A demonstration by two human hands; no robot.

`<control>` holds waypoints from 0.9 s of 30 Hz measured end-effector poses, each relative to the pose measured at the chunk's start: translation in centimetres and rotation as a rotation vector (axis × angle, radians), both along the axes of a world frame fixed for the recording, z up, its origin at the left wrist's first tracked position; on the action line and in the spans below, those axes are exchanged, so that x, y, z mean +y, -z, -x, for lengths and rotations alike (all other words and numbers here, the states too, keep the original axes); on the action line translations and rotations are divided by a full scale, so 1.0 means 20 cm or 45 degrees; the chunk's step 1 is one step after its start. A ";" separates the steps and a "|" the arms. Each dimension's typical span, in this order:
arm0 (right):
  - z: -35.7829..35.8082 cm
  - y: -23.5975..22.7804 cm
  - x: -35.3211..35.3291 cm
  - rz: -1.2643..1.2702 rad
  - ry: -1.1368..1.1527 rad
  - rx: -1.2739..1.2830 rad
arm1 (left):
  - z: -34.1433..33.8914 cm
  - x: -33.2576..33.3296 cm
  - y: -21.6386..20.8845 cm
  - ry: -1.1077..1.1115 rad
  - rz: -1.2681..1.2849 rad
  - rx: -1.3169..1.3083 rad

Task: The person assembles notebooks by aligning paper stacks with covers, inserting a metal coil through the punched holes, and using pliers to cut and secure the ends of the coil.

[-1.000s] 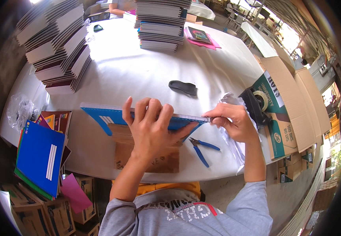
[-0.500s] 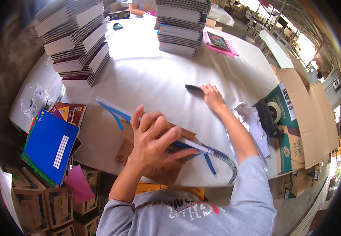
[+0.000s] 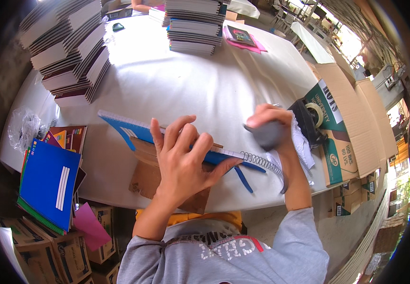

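Note:
A blue spiral notebook is tilted up on edge over the table's near side. My left hand is closed on it, thumb low by the binding and fingers along the upper side. From the notebook's right end a loose wire coil sticks out and curves down. Just above that coil is my right hand, fingers wrapped round a dark object; motion smears it, so its kind is unclear. Below the notebook lie a brown cardboard piece and a narrow blue strip.
Tall stacks of spiral notebooks rise at the back. Blue and green notebooks lie at the left edge beside clear plastic. On the right are a black tape dispenser, crumpled white paper and an opened carton.
My right hand has come back toward me from the table's middle, bringing the dark object to the coil. My left hand still holds the notebook. The whole view has shifted slightly.

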State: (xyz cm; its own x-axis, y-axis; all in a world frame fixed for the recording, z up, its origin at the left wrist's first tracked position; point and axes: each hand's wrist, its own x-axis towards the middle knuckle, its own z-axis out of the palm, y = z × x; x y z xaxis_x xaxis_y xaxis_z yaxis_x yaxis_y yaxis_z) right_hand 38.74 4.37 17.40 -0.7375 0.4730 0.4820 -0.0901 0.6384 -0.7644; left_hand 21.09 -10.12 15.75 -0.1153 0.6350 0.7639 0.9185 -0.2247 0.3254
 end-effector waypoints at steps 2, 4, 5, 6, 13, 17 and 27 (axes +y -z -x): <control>0.02 -0.06 0.04 -0.017 -0.887 0.369 | 0.00 0.00 -0.01 0.038 0.004 -0.021; 0.04 -0.03 -0.04 0.073 -0.428 0.102 | 0.02 -0.02 -0.01 0.072 0.048 -0.017; 0.02 -0.03 -0.01 -0.125 -0.067 -0.153 | 0.02 -0.03 -0.01 0.061 0.047 -0.014; 0.06 -0.04 0.01 -0.244 0.100 -0.169 | 0.02 -0.03 -0.01 0.031 0.022 -0.020; 0.12 -0.04 0.00 -0.218 0.155 -0.074 | 0.03 -0.02 -0.02 0.095 0.009 -0.125; 0.14 -0.08 -0.11 -0.057 -0.504 0.133 | 0.05 -0.03 0.01 0.129 0.050 -0.215; 0.13 -0.03 -0.02 0.127 -0.013 0.133 | 0.04 -0.01 -0.03 0.129 -0.065 -0.242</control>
